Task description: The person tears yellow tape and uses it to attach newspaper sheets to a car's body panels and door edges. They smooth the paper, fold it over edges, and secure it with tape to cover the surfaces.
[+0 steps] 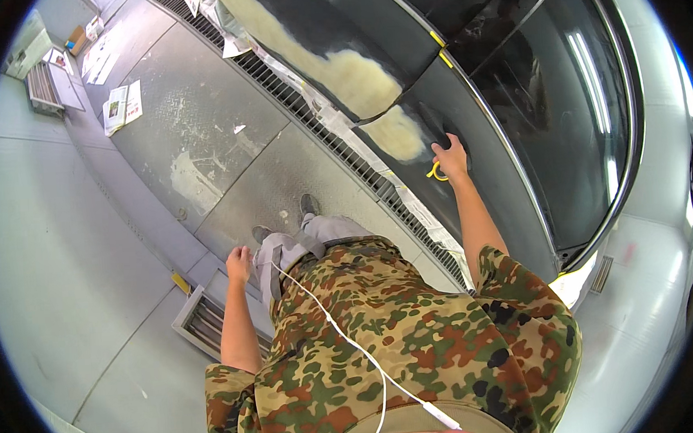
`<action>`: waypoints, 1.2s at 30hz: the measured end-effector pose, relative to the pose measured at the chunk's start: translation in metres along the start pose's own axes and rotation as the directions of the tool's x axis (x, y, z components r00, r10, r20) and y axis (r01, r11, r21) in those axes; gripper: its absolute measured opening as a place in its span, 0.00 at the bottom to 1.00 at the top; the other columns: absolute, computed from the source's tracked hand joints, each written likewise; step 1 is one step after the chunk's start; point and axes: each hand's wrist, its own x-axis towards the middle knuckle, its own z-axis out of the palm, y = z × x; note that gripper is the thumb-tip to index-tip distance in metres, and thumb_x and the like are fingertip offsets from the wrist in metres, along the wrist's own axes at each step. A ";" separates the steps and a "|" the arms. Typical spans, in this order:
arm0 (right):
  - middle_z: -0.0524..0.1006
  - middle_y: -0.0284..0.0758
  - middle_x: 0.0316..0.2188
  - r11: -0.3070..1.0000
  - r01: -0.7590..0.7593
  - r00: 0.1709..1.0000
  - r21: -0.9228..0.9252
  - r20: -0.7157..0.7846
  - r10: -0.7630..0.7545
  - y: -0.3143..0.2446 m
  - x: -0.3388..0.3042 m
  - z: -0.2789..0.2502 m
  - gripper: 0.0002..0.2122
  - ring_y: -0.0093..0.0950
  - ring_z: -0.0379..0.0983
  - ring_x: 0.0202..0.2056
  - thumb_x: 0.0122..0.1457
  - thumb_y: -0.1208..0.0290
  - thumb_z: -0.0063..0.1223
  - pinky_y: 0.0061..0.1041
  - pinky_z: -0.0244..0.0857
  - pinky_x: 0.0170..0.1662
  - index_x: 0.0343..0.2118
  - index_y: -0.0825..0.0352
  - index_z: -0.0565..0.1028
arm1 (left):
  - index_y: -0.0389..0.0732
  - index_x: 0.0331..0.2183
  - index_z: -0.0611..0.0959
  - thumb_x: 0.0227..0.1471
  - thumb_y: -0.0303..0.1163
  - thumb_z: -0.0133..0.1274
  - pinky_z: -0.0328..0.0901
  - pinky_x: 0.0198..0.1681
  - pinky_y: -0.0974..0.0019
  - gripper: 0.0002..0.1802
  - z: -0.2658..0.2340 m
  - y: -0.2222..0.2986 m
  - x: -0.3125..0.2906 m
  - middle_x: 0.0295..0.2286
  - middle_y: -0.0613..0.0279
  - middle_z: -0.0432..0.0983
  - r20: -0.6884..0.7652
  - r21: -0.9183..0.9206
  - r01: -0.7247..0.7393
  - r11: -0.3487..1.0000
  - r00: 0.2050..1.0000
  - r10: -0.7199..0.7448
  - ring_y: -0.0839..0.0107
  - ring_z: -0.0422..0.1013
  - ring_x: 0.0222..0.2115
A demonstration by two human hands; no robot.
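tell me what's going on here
The person's right hand holds a roll of yellow tape close to the side of a dark car. Pale patches show on the bodywork, and short yellow strips sit along the bright trim. The left hand is away from the car; whether it holds anything is unclear.

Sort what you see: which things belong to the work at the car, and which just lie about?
Apparently in use:
yellow tape roll at the right hand
dark car with pale patches

Apparently lying about:
newspaper on the floor
small white scrap
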 end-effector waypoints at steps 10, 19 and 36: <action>0.81 0.39 0.21 0.999 0.020 0.996 -0.042 0.088 -0.017 -0.009 -0.042 0.006 0.30 0.33 0.81 0.29 0.56 0.67 0.60 0.31 0.72 0.40 0.61 0.70 0.65 | 0.34 0.35 0.83 0.60 0.40 0.53 0.70 0.31 0.64 0.17 -0.005 0.022 0.002 0.25 0.54 0.82 0.046 -0.079 0.097 0.992 0.995 -0.094 0.68 0.77 0.24; 0.80 0.38 0.19 0.997 0.075 0.968 -0.024 0.241 -0.067 -0.009 -0.112 0.016 0.31 0.33 0.79 0.24 0.57 0.69 0.59 0.33 0.71 0.32 0.63 0.68 0.62 | 0.35 0.57 0.73 0.60 0.38 0.55 0.68 0.52 0.60 0.27 0.077 0.274 0.009 0.49 0.46 0.77 0.159 -0.207 -0.594 0.777 0.763 0.626 0.57 0.75 0.50; 0.80 0.38 0.19 0.996 0.093 0.918 -0.003 0.387 -0.085 -0.034 -0.175 0.033 0.26 0.30 0.78 0.21 0.59 0.65 0.58 0.29 0.70 0.29 0.59 0.65 0.68 | 0.31 0.49 0.78 0.58 0.34 0.57 0.69 0.48 0.58 0.21 0.103 0.383 -0.049 0.43 0.44 0.78 0.065 -0.169 -0.778 0.605 0.604 0.795 0.51 0.75 0.43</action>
